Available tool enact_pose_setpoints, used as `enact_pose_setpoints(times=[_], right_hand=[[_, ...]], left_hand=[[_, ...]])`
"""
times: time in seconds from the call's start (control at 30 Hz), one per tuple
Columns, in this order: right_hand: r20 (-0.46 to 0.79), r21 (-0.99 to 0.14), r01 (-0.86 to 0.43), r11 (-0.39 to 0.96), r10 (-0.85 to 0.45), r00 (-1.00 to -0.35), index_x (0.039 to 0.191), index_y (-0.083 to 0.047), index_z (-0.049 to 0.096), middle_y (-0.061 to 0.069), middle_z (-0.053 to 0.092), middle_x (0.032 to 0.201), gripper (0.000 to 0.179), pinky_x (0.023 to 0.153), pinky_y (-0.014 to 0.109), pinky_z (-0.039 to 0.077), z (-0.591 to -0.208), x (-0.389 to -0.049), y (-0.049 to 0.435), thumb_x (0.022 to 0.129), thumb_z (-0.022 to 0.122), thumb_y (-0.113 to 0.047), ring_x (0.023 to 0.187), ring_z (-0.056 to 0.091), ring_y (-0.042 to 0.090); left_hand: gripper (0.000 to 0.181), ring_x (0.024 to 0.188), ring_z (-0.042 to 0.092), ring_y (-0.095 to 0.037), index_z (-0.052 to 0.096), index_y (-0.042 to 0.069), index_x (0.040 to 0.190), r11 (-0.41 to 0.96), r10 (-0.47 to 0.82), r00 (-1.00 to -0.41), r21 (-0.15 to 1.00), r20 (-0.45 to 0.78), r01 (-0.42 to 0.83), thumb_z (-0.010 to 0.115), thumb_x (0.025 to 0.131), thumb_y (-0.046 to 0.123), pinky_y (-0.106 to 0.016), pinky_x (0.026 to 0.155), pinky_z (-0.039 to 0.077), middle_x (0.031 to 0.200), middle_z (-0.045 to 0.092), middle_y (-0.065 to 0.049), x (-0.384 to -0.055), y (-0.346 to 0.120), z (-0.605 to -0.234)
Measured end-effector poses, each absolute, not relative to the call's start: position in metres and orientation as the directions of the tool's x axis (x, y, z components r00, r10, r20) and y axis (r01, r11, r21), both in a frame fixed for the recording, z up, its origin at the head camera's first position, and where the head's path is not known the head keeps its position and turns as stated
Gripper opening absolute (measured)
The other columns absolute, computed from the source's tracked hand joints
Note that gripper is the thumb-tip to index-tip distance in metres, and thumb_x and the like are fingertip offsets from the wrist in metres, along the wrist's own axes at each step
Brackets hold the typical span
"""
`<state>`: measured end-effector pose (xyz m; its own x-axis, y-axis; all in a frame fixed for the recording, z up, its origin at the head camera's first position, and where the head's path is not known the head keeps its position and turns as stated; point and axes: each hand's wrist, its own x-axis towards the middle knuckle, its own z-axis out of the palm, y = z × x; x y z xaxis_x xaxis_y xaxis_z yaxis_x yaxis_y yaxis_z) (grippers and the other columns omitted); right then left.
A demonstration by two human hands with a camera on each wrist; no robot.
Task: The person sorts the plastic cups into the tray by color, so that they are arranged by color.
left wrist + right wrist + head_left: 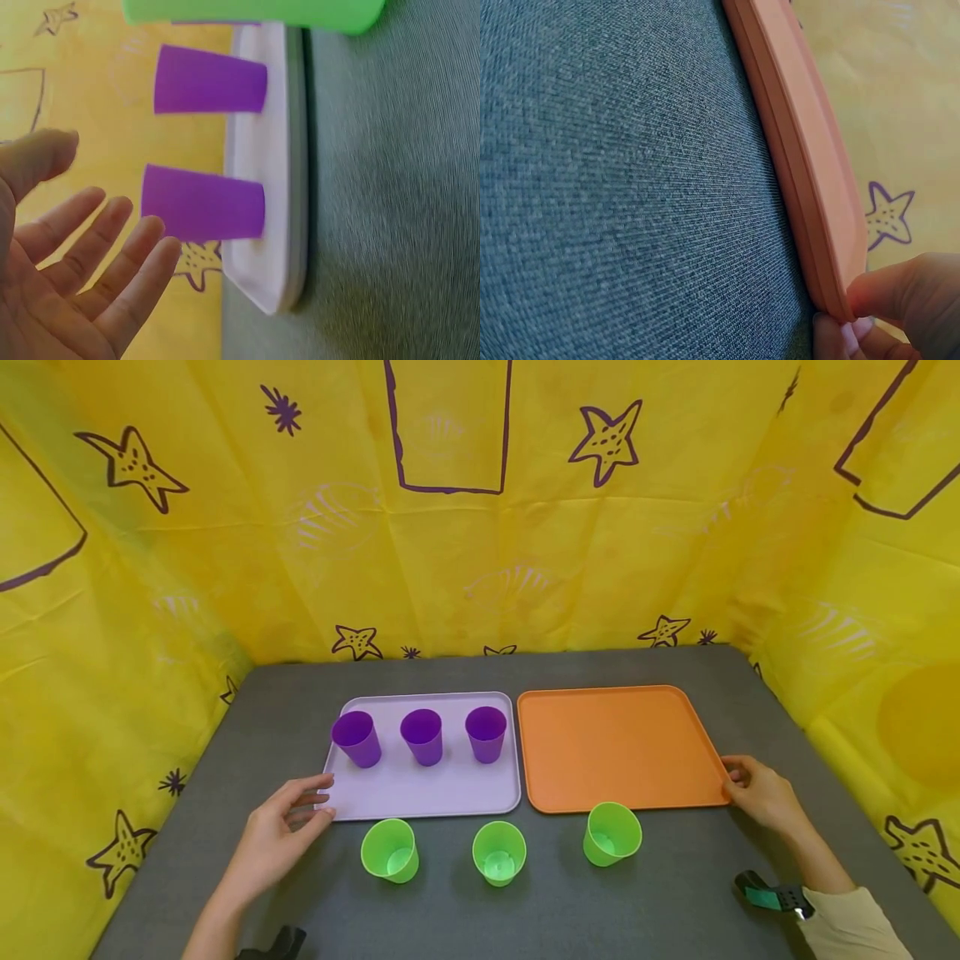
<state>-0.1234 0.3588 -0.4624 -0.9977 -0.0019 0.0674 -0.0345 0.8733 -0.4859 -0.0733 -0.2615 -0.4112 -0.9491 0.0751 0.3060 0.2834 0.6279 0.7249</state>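
Note:
My right hand [767, 793] pinches the near right corner of an orange tray [618, 747], thumb on top of the rim and fingertips under it in the right wrist view. At the left front corner of a lavender tray [427, 797], my left hand [277, 831] is held with fingers spread and nothing in its grasp. Three purple cups stand upright along that tray: a left one [357, 741], a middle one [423, 739] and a right one [487, 737]. In the left wrist view the fingers overlap the nearest purple cup [204, 204].
In front of the trays stand three green cups, a left [390, 852], a middle [499, 853] and a right [612, 835]. The trays lie side by side on a dark grey tabletop [547, 918]. Yellow patterned cloth [480, 543] encloses the back and sides.

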Motion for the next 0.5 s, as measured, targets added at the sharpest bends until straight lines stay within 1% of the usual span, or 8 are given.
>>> enact_pose_setpoints(times=[0.13,0.2,0.33,0.43,0.5], right_hand=[[0.068,-0.486,-0.032,0.873,0.001,-0.998,0.112,0.010,0.054,0.015,0.062,0.084,0.037,0.062,0.035,0.045,-0.464,-0.124,0.359,0.080,0.058,-0.009,0.073,0.058,0.026],[0.068,-0.485,-0.032,0.874,0.001,-0.998,0.112,0.010,0.054,0.014,0.062,0.083,0.037,0.061,0.035,0.045,-0.464,-0.124,0.360,0.080,0.058,-0.009,0.073,0.058,0.026],[0.073,-0.484,-0.033,0.874,0.003,-0.997,0.111,0.010,0.055,0.014,0.062,0.083,0.036,0.061,0.034,0.044,-0.465,-0.124,0.360,0.080,0.058,-0.008,0.072,0.057,0.024],[0.078,-0.483,-0.033,0.875,0.006,-0.997,0.111,0.009,0.055,0.013,0.062,0.083,0.036,0.060,0.032,0.044,-0.465,-0.123,0.359,0.079,0.058,-0.008,0.072,0.057,0.023],[0.077,-0.483,-0.032,0.875,0.007,-0.997,0.111,0.009,0.055,0.013,0.062,0.083,0.036,0.060,0.031,0.044,-0.465,-0.123,0.359,0.079,0.058,-0.008,0.072,0.057,0.023]], left_hand=[[0.043,0.098,0.059,-0.001,0.059,0.008,0.117,0.551,0.140,-0.924,0.747,0.356,0.372,0.070,0.077,-0.003,-0.017,0.079,0.051,0.113,0.060,-0.002,-0.070,-0.252,-0.408],[0.048,0.102,0.057,-0.001,0.057,0.008,0.120,0.510,0.190,-0.908,0.753,0.374,0.417,0.070,0.076,-0.004,-0.019,0.082,0.051,0.116,0.058,-0.002,-0.068,-0.249,-0.408],[0.058,0.110,0.054,-0.005,0.051,0.004,0.127,0.437,0.313,-0.860,0.742,0.404,0.508,0.071,0.074,-0.006,-0.019,0.087,0.048,0.124,0.055,-0.007,-0.066,-0.244,-0.410],[0.069,0.116,0.051,-0.007,0.043,0.002,0.133,0.400,0.395,-0.834,0.745,0.386,0.534,0.073,0.071,-0.007,-0.020,0.090,0.046,0.131,0.051,-0.009,-0.064,-0.241,-0.415],[0.079,0.120,0.047,-0.007,0.038,0.002,0.137,0.392,0.439,-0.827,0.753,0.352,0.529,0.075,0.069,-0.004,-0.022,0.092,0.045,0.135,0.047,-0.009,-0.063,-0.239,-0.419]])
